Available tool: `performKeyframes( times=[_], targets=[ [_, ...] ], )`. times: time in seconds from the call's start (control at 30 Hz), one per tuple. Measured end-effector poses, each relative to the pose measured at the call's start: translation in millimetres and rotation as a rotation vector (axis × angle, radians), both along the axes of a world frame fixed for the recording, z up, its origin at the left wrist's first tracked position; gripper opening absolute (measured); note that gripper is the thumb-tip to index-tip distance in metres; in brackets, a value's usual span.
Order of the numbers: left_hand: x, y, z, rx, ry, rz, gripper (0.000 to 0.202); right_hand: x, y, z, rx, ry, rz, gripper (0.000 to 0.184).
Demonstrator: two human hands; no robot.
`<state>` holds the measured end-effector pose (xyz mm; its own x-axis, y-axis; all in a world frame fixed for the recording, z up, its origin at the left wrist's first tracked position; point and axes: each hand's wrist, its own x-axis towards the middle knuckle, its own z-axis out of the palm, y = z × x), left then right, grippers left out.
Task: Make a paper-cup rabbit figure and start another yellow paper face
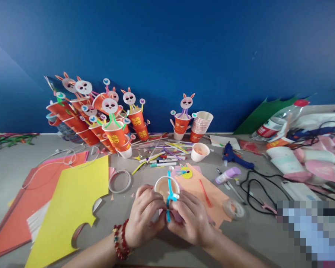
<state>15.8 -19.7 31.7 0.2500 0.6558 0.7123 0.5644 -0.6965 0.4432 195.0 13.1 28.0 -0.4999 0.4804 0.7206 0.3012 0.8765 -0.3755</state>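
Note:
In the head view, my left hand (146,212) and my right hand (190,217) meet at the front of the table with curled fingers. Between their thumbs and fingertips they pinch a bright blue pipe cleaner (170,186), which is bent and has a short side branch. Just behind my fingers is a paper cup (160,184) with its mouth facing up; the blue strip crosses over it. My fingers hide the cup's lower part, so whether they also grip it is unclear. A red bead bracelet circles my left wrist.
Orange cups with rabbit faces (110,106) and stacked cups (202,123) stand along the wall. Yellow paper (72,197) and a tape roll (120,181) lie left. To the right are a glue gun (236,156), glue stick (228,175), clear tape (233,208) and black cable.

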Motion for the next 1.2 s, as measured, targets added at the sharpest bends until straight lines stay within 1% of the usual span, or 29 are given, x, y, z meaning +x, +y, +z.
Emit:
performKeyframes(
  times=[0.17,0.37,0.57,0.7,0.77,0.8,0.9,0.93,1.0,1.07,1.13,1.17,1.2],
  targets=[
    [0,0,0.7,0.007,-0.004,-0.009,0.023,0,0,0.2,0.004,-0.005,0.0,0.019],
    [-1,0,-0.7,0.0,-0.005,-0.013,0.023,1,0,-4.0,0.003,-0.013,-0.001,0.019],
    [-1,-1,-5.2,-0.005,-0.002,-0.032,0.024,1,0,-3.6,-0.018,-0.018,-0.008,0.018],
    [-4,-1,-8.6,-0.033,-0.049,-0.053,0.026,0,-2,-1.2,-0.067,0.016,0.004,0.017],
    [-6,-1,-8.9,-0.095,-0.117,-0.088,0.026,1,-5,-2.7,-0.078,0.051,-0.001,0.022],
    [-8,0,-8.7,-0.145,-0.175,-0.113,0.024,2,-6,-4.2,-0.073,0.074,-0.021,0.027],
    [-13,4,-8.7,-0.352,-0.438,-0.193,0.008,6,-6,-9.9,-0.093,0.196,-0.114,0.05],
    [-15,6,-9.3,-0.419,-0.532,-0.217,0.002,8,-4,-11.3,-0.132,0.232,-0.135,0.055],
    [-17,11,-11.8,-0.526,-0.682,-0.266,0.008,10,0,-13.0,-0.289,0.26,-0.132,0.058],
    [-19,16,-15.5,-0.593,-0.778,-0.309,0.016,11,3,-14.0,-0.528,0.24,-0.07,0.061],
    [-19,19,-19.1,-0.625,-0.843,-0.336,0.022,8,4,-15.6,-0.754,0.243,0.022,0.064],
    [-19,20,-20.5,-0.633,-0.866,-0.341,0.023,6,3,-16.9,-0.826,0.255,0.055,0.067],
    [-19,21,-21.5,-0.637,-0.885,-0.342,0.024,5,3,-18.3,-0.865,0.266,0.068,0.07]
  ],
)
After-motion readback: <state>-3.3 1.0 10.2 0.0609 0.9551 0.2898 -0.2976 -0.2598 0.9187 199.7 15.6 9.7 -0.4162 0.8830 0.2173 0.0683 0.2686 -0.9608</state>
